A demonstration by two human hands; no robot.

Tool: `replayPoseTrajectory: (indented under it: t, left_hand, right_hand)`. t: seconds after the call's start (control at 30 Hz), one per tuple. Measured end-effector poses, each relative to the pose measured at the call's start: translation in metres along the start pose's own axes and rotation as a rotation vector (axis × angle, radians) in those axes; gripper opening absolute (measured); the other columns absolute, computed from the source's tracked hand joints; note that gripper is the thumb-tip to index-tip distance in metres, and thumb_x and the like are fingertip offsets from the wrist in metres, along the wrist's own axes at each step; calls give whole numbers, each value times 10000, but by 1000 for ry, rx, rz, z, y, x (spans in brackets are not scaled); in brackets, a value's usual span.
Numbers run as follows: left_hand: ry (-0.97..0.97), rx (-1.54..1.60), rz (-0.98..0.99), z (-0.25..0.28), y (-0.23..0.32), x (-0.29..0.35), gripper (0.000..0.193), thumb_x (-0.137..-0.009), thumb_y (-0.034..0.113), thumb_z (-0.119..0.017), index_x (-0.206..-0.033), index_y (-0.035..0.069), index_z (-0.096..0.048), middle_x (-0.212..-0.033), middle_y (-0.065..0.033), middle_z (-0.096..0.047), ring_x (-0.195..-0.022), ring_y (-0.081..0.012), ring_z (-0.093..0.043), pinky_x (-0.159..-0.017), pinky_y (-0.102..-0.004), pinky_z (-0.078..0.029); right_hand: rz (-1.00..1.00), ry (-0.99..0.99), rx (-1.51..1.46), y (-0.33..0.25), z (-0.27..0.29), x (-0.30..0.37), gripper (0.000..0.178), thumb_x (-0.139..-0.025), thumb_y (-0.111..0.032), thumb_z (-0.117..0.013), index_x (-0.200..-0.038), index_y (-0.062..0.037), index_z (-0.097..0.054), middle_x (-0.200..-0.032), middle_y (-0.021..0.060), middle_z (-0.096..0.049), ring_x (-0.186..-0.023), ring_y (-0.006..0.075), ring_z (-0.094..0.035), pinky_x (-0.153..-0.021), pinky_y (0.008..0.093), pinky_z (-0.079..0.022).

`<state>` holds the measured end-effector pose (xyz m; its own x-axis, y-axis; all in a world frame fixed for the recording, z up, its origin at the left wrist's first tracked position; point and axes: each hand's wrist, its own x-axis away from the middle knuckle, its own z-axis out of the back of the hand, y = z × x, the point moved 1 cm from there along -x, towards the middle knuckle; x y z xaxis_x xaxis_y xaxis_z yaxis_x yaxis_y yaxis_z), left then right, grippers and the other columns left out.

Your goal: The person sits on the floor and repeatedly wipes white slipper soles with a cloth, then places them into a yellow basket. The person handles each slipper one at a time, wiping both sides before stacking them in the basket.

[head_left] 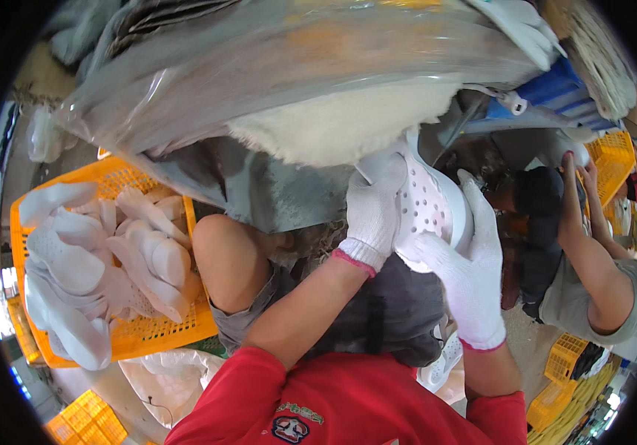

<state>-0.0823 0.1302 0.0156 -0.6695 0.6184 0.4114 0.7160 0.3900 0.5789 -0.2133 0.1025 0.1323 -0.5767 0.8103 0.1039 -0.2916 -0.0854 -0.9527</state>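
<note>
In front of my chest, both hands in white knitted gloves hold a white clog (428, 194) with round holes in its upper. My left hand (375, 208) is closed on the clog's left side, its fingertips partly hidden behind it. On the other side, my right hand (473, 278) grips the clog with the thumb over its near end and the fingers along its right edge. Just beyond the clog lies a cream fleecy cloth (337, 127) under clear plastic sheeting (207, 96).
An orange crate (136, 347) heaped with white clogs (73, 256) stands at my left. Another perforated white shoe (446, 362) is low beside my right forearm. A co-worker (593, 297) sits at the right, hands on a white item, near another orange crate (611, 165).
</note>
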Motion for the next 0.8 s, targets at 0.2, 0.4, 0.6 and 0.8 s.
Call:
replayPoseTrajectory:
  t: [0.2,0.4,0.6,0.8]
  left_hand:
    - [61,-1,-109,-13,-31,-44,298,-1046,242,-751,-1186,-20,-740,-1085,-67,-758,-924,-170,-737,-808,-333,-587]
    - [53,-743,-497,18,-38,-105,258,-1046,242,-714,-1115,0,-774,-1017,-37,-763,-896,-184,-736,-815,-336,-587]
    - [23,-1054,-474,20,-22,-125,250,-1086,156,-617,-1259,3,-712,-1253,-102,-762,-1121,-259,-750,-973,-404,-607]
    - [109,-314,256,50,32,-108,484,-1119,368,-577,-1479,46,-610,-1388,-102,-696,-1221,-266,-685,-1071,-432,-548]
  right_hand:
    - [238,244,390,15,0,-21,1070,-773,-189,-957,-1642,64,-387,-1574,254,-537,-1411,350,-593,-1177,413,-481]
    - [247,266,172,35,-19,-62,1000,-793,-169,-910,-1623,64,-404,-1555,260,-541,-1386,354,-610,-1160,400,-494]
    - [162,281,5,59,-38,-88,848,-824,-136,-819,-1564,87,-471,-1449,237,-605,-1287,304,-648,-1098,390,-540]
    - [184,197,18,49,-45,-116,784,-848,-266,-822,-1440,181,-567,-1234,316,-748,-1119,369,-764,-969,383,-604]
